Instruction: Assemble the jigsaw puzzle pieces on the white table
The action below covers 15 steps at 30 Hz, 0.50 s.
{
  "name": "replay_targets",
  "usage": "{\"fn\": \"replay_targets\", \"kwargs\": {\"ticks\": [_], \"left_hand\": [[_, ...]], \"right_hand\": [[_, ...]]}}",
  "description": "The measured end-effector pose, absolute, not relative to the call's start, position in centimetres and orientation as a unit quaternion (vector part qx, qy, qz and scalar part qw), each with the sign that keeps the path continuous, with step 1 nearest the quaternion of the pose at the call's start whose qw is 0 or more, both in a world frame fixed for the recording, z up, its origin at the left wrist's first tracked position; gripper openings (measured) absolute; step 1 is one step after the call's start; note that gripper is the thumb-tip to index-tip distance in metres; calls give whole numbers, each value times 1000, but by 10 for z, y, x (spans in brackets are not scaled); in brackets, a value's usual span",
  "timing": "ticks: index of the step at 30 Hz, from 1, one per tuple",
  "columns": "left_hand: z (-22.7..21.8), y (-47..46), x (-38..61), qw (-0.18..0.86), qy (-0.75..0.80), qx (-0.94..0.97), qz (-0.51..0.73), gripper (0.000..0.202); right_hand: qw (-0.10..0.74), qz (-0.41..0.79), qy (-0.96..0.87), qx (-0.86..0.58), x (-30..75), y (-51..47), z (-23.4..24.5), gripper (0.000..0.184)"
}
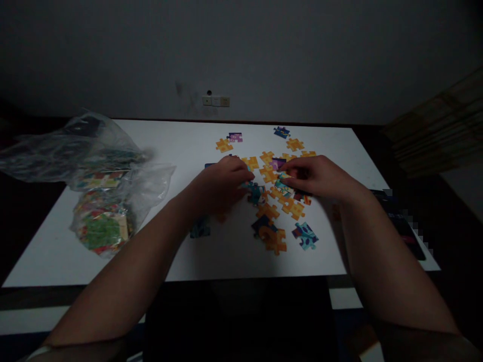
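Note:
Several loose jigsaw pieces, mostly orange with some blue, teal and purple, lie scattered on a white table (pixel 211 261). My left hand (pixel 221 183) rests curled over pieces near a teal piece (pixel 255 193); what its fingers hold is hidden. My right hand (pixel 320 176) is pinched at a dark purple piece (pixel 278 163) in the cluster's middle. An orange piece (pixel 277 241) and a light blue spotted piece (pixel 306 235) lie nearer to me, between my forearms.
Clear plastic bags (pixel 107 166) with colourful puzzle sets sit at the table's left. A dark flat object (pixel 400 223) lies at the right edge. A wall socket (pixel 216 101) is on the wall behind. A dark chair or surface (pixel 241 317) is below the front edge.

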<state>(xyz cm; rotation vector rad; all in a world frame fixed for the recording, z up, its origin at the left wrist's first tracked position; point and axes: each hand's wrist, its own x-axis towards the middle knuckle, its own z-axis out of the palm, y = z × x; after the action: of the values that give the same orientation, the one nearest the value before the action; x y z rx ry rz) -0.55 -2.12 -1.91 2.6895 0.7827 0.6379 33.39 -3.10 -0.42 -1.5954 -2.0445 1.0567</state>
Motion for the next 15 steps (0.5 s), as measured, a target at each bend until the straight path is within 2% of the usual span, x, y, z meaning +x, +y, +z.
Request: {"fn": "replay_targets", "kwargs": {"ticks": [4,6,10,13,15], "left_hand": [[-1,-59,11,145,231,955,114,50],[-1,-72,20,172,201,961,77,55],[-6,-74,26,201,180,961,64,42],[-7,-64,20,206,184,957,87,20],[-8,-58,15,210,190,954,96,14]], "right_hand": [[172,361,-724,-562,331,-31,-2,46],[175,343,-734,-560,331,-30,-2,42],[179,331,-741,-557,331,-27,-3,40],[179,373,-718,-560,331,-28,-3,41],[177,399,-705,-560,330,-29,-2,42]]}}
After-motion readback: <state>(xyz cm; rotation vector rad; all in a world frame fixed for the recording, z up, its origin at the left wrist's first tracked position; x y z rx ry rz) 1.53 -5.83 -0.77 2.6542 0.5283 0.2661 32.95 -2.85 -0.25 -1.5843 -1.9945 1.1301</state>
